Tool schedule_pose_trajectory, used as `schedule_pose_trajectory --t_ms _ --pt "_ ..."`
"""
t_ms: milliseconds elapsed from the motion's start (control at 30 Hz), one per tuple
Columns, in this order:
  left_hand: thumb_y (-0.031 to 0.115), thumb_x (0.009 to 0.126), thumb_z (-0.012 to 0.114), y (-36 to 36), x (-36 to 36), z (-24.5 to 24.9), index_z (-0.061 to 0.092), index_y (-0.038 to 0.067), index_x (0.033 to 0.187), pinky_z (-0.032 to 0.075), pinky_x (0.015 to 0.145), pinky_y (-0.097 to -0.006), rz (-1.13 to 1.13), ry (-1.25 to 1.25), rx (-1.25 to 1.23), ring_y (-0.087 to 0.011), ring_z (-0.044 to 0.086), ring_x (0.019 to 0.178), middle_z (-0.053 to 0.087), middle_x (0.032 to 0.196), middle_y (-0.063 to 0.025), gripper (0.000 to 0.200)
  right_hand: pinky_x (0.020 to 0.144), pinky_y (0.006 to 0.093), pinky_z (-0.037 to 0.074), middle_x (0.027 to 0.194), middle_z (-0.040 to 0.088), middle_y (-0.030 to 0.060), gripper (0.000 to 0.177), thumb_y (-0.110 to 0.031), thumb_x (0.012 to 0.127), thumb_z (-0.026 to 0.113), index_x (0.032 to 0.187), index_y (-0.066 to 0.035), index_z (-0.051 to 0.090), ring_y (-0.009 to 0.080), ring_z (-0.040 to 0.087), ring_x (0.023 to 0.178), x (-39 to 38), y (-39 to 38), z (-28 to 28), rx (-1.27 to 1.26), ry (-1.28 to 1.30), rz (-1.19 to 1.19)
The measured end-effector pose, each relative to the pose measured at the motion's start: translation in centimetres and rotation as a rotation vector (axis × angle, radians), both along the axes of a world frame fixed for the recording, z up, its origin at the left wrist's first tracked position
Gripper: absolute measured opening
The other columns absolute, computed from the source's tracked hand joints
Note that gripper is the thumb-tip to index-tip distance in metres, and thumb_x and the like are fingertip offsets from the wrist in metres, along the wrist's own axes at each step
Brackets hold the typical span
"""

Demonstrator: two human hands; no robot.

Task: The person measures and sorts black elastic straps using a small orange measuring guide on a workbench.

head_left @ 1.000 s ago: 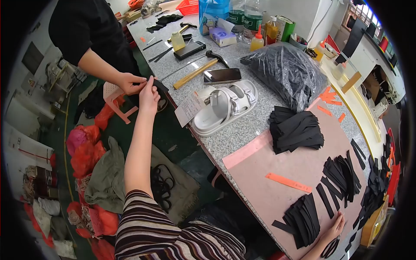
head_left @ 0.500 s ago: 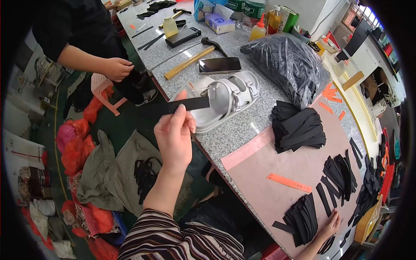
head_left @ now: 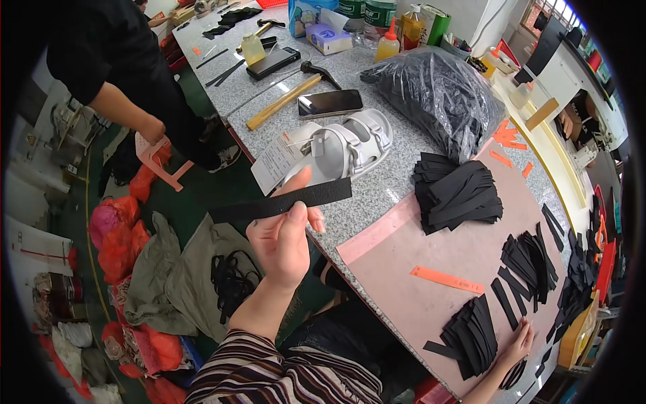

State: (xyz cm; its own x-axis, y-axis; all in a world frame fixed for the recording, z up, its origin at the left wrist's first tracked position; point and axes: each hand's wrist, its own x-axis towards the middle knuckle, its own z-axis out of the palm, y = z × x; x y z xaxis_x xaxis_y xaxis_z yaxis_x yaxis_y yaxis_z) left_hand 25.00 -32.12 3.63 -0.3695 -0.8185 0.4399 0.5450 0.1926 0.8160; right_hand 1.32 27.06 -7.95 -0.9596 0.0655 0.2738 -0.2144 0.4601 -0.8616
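My left hand (head_left: 282, 252) is raised over the table edge, pinching a black webbing strip (head_left: 330, 192) between thumb and fingers. The strip lies nearly level, sticking out on both sides. Behind it sits a light grey sandal (head_left: 367, 145), partly covered by the strip and my fingers. My right hand (head_left: 517, 347) rests on the pinkish mat (head_left: 383, 262), its fingers extended beside a few loose black strips (head_left: 505, 306). Next to it lies a fanned pile of black strips (head_left: 469, 337). An orange marked strip (head_left: 447, 279) lies farther left on the mat.
A larger strip pile (head_left: 457, 195) and a plastic-wrapped black bundle (head_left: 437, 94) are on the table. Nearby are a phone (head_left: 330, 103), a hammer (head_left: 286, 101), a printed paper (head_left: 277, 161) and glue bottles (head_left: 388, 44). Another person (head_left: 128, 74) stands across the left corner.
My left hand has turned the strip so its ribbed face shows, and it sits slightly lower and to the right. My right hand has barely moved. The other person's arm has lowered leftward.
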Motion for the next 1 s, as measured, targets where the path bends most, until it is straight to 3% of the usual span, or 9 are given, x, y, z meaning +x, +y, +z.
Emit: schedule_pose_trajectory --t_ms 400,467,533,667,700,767,833,933,1000 --pt "0.008 0.103 0.048 -1.2 0.0 -0.8 0.06 -0.011 0.135 0.046 0.064 -0.0296 -0.019 -0.01 0.058 -0.0128 0.056 0.069 0.066 0.083 -0.0073 0.039 0.113 0.0348 0.048 0.124 0.07 0.0202 0.031 -0.014 0.111 0.051 0.125 0.011 0.063 0.0253 0.066 0.12 0.0 0.1 0.2 0.024 -0.005 0.005" --pt "0.006 0.103 0.05 -1.6 0.1 -1.2 0.063 -0.01 0.13 0.049 0.066 -0.0302 -0.05 0.012 0.084 -0.0133 0.058 0.072 0.065 0.104 -0.0125 0.034 0.113 0.0347 0.048 0.124 0.07 0.0201 0.031 -0.014 0.111 0.051 0.125 0.011 0.063 0.0253 0.066 0.12 0.2 -0.2 0.4 0.039 -0.005 0.002" --pt "0.003 0.103 0.053 -2.1 0.3 -1.6 0.068 -0.008 0.122 0.053 0.069 -0.0312 -0.095 0.044 0.123 -0.0145 0.062 0.078 0.061 0.144 -0.0222 0.027 0.112 0.0346 0.049 0.124 0.07 0.0202 0.031 -0.013 0.111 0.052 0.125 0.011 0.063 0.0252 0.067 0.119 0.1 0.1 0.3 0.013 -0.022 -0.001" --pt "0.006 0.103 0.053 -4.5 -0.5 -0.8 0.067 -0.009 0.122 0.048 0.064 -0.0291 -0.043 0.065 0.249 -0.0127 0.059 0.07 0.071 0.101 -0.0102 0.028 0.106 0.0338 0.053 0.122 0.07 0.0194 0.029 -0.011 0.11 0.053 0.124 0.012 0.063 0.0234 0.068 0.115 -0.7 1.2 -1.9 -0.055 0.027 -0.074" --pt "0.006 0.103 0.054 -7.0 -0.5 -0.8 0.067 -0.009 0.122 0.048 0.064 -0.0288 -0.032 0.076 0.294 -0.0128 0.059 0.069 0.071 0.099 -0.0093 0.028 0.106 0.0329 0.052 0.12 0.07 0.018 0.029 -0.012 0.11 0.053 0.124 0.011 0.064 0.0225 0.068 0.113 -1.1 1.0 -2.1 -0.071 0.024 -0.095" --pt "0.011 0.102 0.06 -13.8 -0.2 -2.6 0.067 -0.008 0.123 0.048 0.065 -0.0281 0.014 0.053 0.331 -0.012 0.059 0.07 0.068 0.091 -0.0051 0.029 0.101 0.0484 0.054 0.106 0.077 0.0111 0.028 -0.014 0.103 0.066 0.129 -0.007 0.067 0.0318 0.074 0.094 0.5 -0.3 1.1 0.794 0.418 0.039" --pt "0.013 0.1 0.063 -22.1 0.0 -3.9 0.068 -0.004 0.125 0.049 0.069 -0.0261 0.11 0.009 0.408 -0.0094 0.059 0.075 0.066 0.087 -0.002 0.031 0.097 0.0455 0.055 0.105 0.076 0.0108 0.024 -0.014 0.102 0.066 0.126 -0.009 0.069 0.0304 0.073 0.093 1.3 -1.7 2.6 0.823 0.414 0.004" --pt "0.012 0.098 0.065 -32.4 -0.1 -6.4 0.068 0.003 0.096 0.051 0.069 -0.028 0.276 -0.105 0.515 -0.012 0.062 0.074 0.068 0.089 -0.0036 0.01 0.088 0.0422 0.057 0.102 0.076 0.0113 0.019 -0.013 0.102 0.067 0.12 -0.008 0.072 0.0302 0.072 0.09 2.0 -4.1 3.5 0.762 0.398 -0.023" --pt "0.012 0.1 0.063 -36.5 -1.5 -7.5 0.068 0.002 0.098 0.051 0.067 -0.0274 0.255 -0.053 0.639 -0.0121 0.062 0.074 0.069 0.089 -0.0047 0.012 0.08 0.0407 0.057 0.099 0.075 0.0119 0.016 -0.012 0.101 0.068 0.115 -0.007 0.073 0.0316 0.071 0.086 1.7 -3.7 3.2 0.771 0.436 -0.019"
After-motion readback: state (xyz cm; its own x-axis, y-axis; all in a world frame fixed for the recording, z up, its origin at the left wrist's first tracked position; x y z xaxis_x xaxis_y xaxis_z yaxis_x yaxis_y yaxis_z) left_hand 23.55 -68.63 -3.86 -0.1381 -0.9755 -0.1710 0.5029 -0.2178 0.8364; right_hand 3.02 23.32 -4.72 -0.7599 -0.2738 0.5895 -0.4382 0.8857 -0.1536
